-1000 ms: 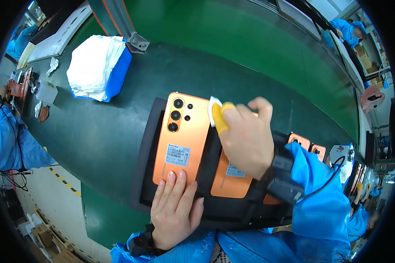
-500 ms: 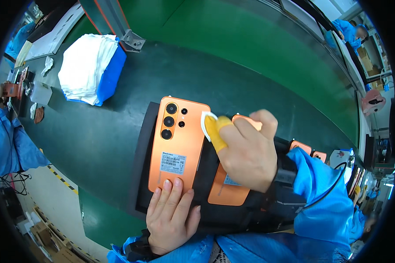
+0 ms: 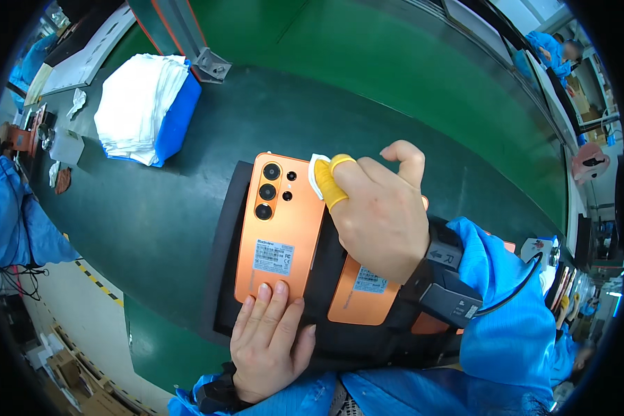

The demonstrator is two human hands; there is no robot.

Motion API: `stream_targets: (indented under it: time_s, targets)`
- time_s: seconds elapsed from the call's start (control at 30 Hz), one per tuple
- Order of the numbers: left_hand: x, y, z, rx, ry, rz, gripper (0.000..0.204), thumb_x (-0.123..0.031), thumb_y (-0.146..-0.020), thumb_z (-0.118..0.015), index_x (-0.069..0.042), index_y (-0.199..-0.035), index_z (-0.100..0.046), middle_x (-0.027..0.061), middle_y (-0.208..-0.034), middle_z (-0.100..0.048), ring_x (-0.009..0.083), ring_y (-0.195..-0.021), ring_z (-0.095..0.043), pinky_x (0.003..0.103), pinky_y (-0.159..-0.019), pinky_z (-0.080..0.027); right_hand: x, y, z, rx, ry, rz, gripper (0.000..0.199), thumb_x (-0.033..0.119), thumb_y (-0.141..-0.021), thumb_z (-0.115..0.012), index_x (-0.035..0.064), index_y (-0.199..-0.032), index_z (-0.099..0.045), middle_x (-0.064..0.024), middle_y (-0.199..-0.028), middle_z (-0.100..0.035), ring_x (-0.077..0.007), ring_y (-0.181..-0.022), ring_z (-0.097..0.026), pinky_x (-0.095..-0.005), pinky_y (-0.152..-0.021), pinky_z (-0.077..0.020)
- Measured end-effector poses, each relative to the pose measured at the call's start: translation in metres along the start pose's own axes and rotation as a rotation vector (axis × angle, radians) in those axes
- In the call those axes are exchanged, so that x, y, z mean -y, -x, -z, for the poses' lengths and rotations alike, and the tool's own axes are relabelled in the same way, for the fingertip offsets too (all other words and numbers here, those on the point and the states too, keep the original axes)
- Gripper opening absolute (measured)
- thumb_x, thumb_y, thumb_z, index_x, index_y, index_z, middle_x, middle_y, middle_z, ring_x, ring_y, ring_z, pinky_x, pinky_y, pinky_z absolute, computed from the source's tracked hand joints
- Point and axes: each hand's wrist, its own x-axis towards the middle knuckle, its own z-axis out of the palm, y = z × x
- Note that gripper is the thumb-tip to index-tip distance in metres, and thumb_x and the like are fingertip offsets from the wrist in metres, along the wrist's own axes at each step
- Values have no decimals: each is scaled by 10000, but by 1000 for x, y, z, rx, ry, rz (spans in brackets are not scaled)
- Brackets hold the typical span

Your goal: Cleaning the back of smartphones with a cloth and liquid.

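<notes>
Green conveyor bench in a factory line, black tray on it w/ orange phones laid back-up. Left hand lies flat, fingers spread, pinning the lower end of the near orange phone; grasps nothing. Right hand, yellow finger cot on, pinches a small white wipe at the phone's top right edge, beside the camera lenses. Second phone partly under that hand. Prob. best: keep left pressure steady, light strokes, wipe kept flat. White cloth stack lies well apart, upper left.
</notes>
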Motion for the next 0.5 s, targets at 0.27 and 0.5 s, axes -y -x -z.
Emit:
stream_targets:
  time_s: [0.27, 0.5]
  targets:
    - [1, -2, -1, -21, -11, -3, 371, -248, -785, -672, -64, -1107, -670, 163, -1260, -592, 294, -1206, -544, 406, -1059, -350, -23, -14, 13, 66, 124, -177, 184, 24, -724, -613, 37, -871, -723, -24, -820, -531, -180, -759, -553, -446, -874, -310]
    - [-1, -3, 1, -19, 48, -11, 368, -168, -759, -679, -20, -1095, -649, 217, -1266, -570, 370, -1227, -512, 459, -1047, -350, 7, -7, -3, 17, 30, -144, 94, 50, -757, -588, 19, -686, -642, -67, -791, -513, -198, -770, -554, -460, -903, -317]
